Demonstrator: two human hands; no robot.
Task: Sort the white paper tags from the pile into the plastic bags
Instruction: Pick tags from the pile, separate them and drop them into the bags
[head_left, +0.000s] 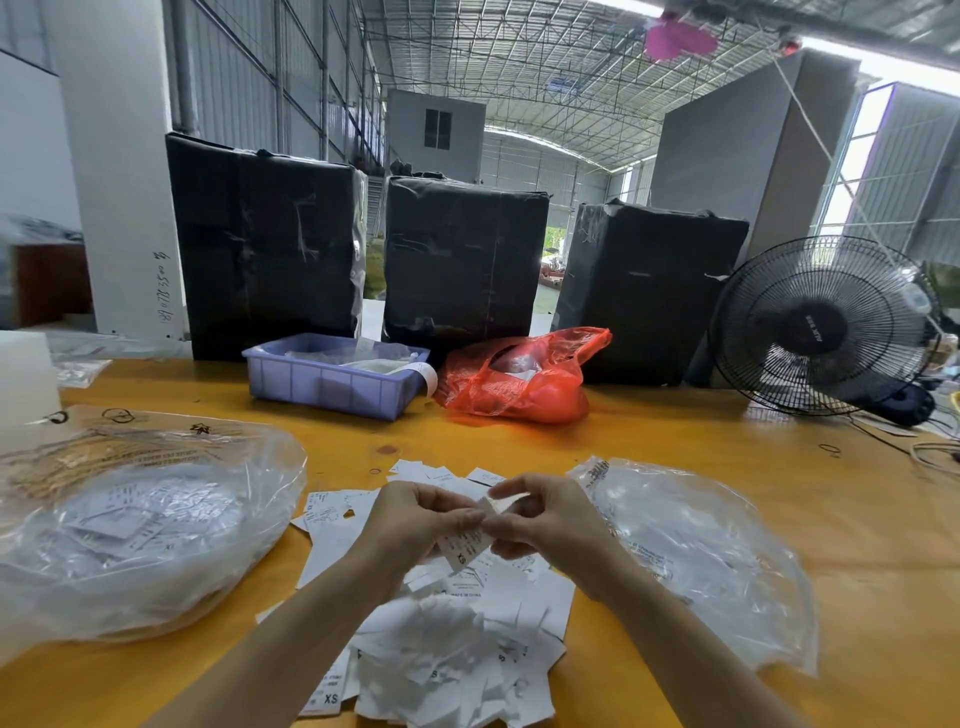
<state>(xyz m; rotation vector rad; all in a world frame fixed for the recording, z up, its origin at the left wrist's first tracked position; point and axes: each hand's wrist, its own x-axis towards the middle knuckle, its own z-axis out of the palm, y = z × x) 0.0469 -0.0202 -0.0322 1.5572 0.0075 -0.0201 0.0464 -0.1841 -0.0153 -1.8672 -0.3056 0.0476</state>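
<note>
The pile (457, 649) of white paper tags lies on the orange tabletop (779, 441), nearest the viewer, and everything else is placed from it. Just above the pile's far half, both hands meet on one tag (466, 548) marked XS: the left hand (415, 519) has its grip pinched on the tag's left edge, and the right hand (545, 519) has its grip pinched on the right edge and top corner. The tag is held clear of the pile, tilted.

Left of the pile sits a clear bag (140, 525) with tags inside it, its mouth toward the pile. Right of the pile lies a second clear bag (701, 561), flatter; what it contains cannot be made out.

Beyond the pile stand a purple bin (332, 384) and, beside it, a red bag (519, 379). Behind those are three black wrapped boxes (462, 260). Far right of the pile is a black fan (826, 325).
</note>
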